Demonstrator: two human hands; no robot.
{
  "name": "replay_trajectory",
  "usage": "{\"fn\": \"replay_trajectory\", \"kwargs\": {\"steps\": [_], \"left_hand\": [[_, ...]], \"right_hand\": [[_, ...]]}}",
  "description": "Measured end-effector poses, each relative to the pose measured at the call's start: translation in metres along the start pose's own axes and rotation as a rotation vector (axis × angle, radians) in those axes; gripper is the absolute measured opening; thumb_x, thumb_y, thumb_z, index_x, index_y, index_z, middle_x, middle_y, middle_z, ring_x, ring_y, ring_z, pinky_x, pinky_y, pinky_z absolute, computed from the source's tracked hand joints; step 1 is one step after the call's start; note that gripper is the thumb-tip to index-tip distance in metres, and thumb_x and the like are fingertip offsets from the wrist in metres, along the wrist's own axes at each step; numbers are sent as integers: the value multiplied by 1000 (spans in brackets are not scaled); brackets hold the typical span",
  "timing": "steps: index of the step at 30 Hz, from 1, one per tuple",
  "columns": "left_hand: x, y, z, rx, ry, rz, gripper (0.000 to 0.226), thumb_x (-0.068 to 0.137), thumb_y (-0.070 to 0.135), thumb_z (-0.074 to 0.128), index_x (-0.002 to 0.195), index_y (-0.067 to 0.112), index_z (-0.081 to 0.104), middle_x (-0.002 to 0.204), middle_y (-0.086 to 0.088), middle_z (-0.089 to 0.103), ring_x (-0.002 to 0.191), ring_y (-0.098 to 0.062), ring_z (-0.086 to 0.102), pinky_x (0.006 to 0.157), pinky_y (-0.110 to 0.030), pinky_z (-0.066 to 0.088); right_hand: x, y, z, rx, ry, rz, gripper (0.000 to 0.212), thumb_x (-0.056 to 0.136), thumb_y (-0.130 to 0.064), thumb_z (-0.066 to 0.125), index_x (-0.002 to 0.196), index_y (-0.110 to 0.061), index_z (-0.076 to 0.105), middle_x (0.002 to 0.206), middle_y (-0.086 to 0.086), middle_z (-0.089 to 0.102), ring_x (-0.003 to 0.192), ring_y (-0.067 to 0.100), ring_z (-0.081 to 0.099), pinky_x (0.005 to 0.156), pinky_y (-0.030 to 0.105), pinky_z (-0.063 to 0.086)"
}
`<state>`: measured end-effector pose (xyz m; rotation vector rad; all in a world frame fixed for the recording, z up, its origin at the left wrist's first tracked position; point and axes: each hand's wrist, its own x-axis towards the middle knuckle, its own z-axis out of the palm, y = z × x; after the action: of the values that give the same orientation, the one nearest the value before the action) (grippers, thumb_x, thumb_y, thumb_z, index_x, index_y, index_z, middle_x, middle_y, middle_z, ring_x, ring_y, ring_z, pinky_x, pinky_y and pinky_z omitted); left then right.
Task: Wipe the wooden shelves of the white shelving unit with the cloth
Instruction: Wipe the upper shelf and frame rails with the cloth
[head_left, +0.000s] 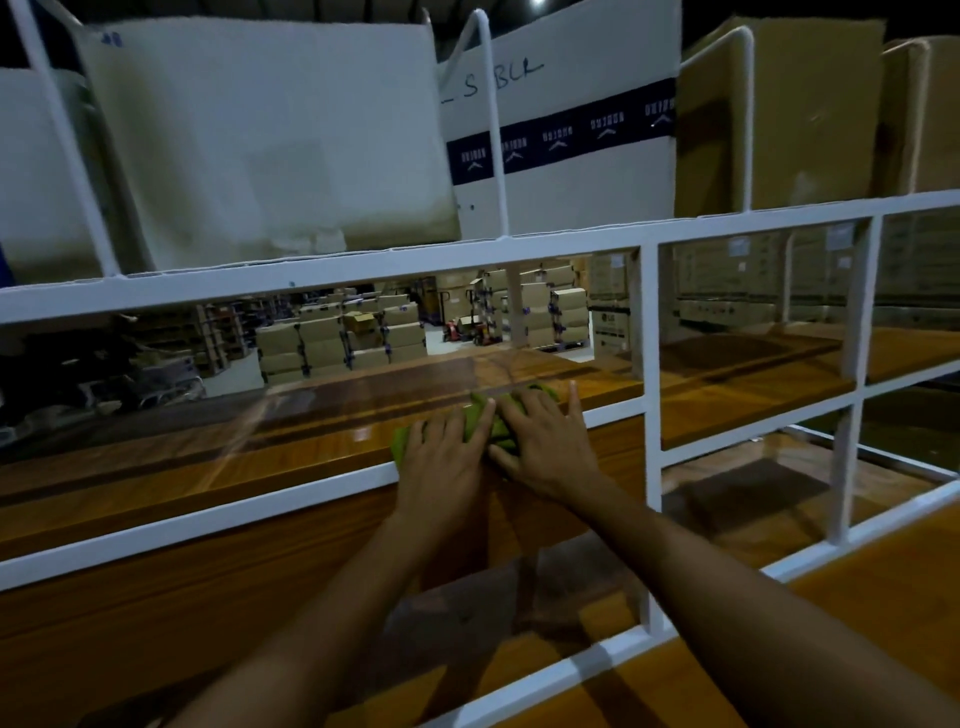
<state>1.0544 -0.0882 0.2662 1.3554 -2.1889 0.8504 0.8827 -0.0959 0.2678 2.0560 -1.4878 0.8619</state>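
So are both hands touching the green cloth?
Touching. The head view shows the left hand and right hand pressed flat on the cloth, no gap.

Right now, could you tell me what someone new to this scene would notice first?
Two bare hands, the left hand and the right hand, press side by side on a bright green cloth at the centre, flat on a glossy wooden shelf. White frame bars cross the view, and big white and brown boxes stand on the level above.
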Motion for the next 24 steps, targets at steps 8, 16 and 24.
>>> {"fn": "replay_trajectory", "kwargs": {"steps": [8, 16, 24], "left_hand": [[58, 90, 2, -144, -42, 16, 65, 99, 35, 45, 156, 26, 14, 156, -12, 31, 139, -33, 30, 114, -46, 20], [40, 66, 6, -148, 59, -57, 53, 89, 31, 49, 142, 29, 46, 130, -6, 60, 116, -28, 54, 93, -43, 41], [70, 88, -3, -156, -29, -63, 54, 97, 34, 45, 149, 25, 34, 146, -5, 45, 130, -26, 41, 104, -42, 31]], "right_hand": [[-16, 109, -7, -73, 54, -2, 64, 90, -72, 35, 139, -31, 41, 134, 5, 54, 130, 26, 47, 114, 66, 18], [-9, 68, 6, -26, 38, 37, 59, 92, -52, 44, 144, -27, 39, 138, 8, 49, 134, 29, 38, 119, 55, 14], [1, 95, -8, -51, 19, -5, 65, 91, -56, 27, 136, -17, 52, 126, 11, 61, 121, 30, 52, 119, 51, 16]]}}
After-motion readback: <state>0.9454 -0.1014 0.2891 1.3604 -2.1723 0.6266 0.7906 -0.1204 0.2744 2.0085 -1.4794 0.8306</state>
